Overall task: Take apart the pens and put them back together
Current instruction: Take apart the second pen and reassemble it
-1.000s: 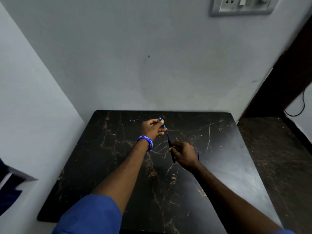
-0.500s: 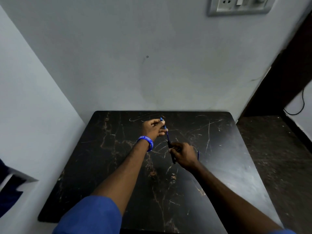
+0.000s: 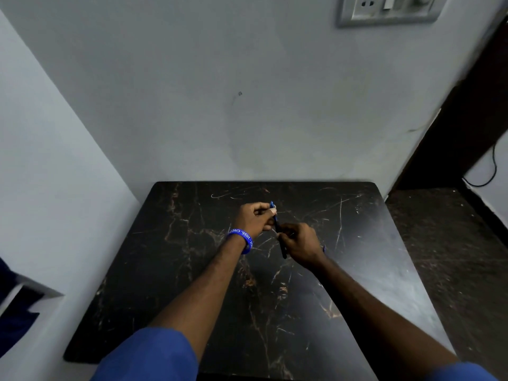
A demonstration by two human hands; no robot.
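Blue sleeves (image 3: 148, 356) enter at six o'clock, bare forearms reaching over the black marble desk (image 3: 192, 284) with brown veining. A blue wristband (image 3: 240, 239) with white lettering circles the left wrist. Above the desk's middle the two hands meet, almost touching. The right hand (image 3: 299, 244) is curled around the dark lower barrel of a pen (image 3: 277, 226), whose end pokes out below the fist toward six o'clock. The left hand (image 3: 254, 218) pinches the pen's blue upper end at twelve o'clock. Farther off, a grey wall carries a switch plate (image 3: 384, 9) at one o'clock.
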